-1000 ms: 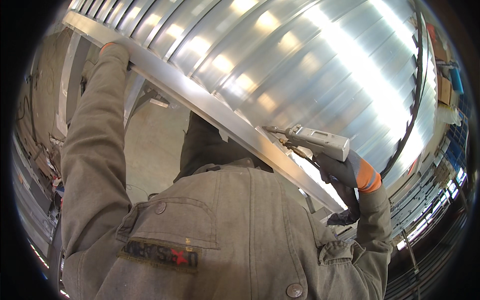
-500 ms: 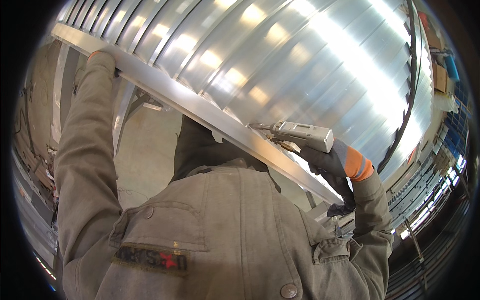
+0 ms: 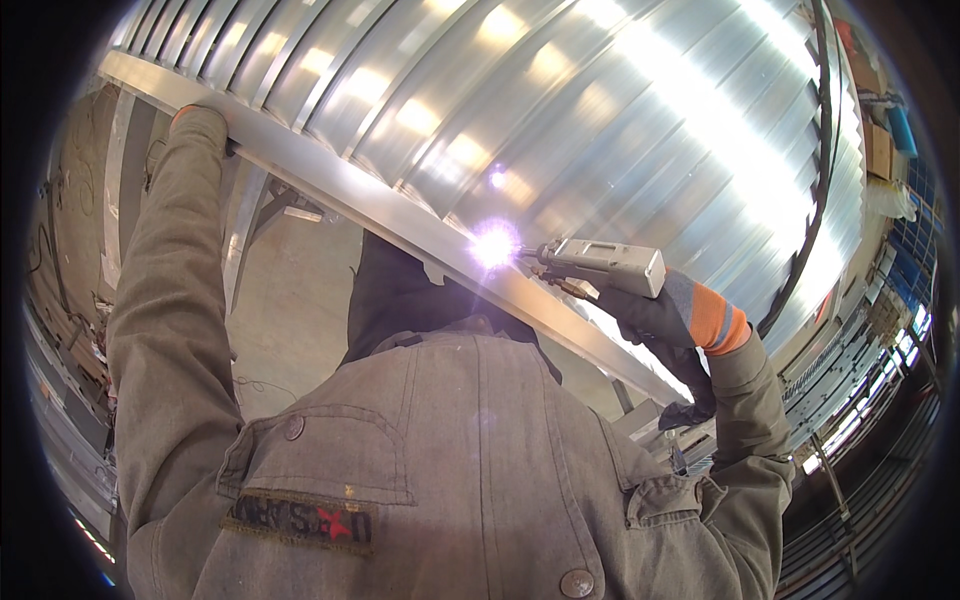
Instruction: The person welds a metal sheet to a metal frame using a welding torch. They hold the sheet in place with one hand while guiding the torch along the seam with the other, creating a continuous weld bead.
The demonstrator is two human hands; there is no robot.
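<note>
My right hand, in a dark glove with an orange and grey cuff, is closed around a silver welding gun. The gun's nozzle points left at the seam between a long metal rail and a panel of overlapping shiny slats. A bright white-violet flash burns at the nozzle tip and hides the spot beneath it. Farther left along the same rail is my left hand, mostly covered by the sleeve; a bit of dark glove and orange cuff shows, and its fingers are hidden.
A black cable runs across the panel's right side. Metal stand legs support the rail from below at left. Long metal profiles are stacked at far right, near cardboard boxes and a blue rack.
A bright welding flash has appeared at the gun's tip. My right hand and the gun have shifted very slightly; the left arm stays almost in place.
</note>
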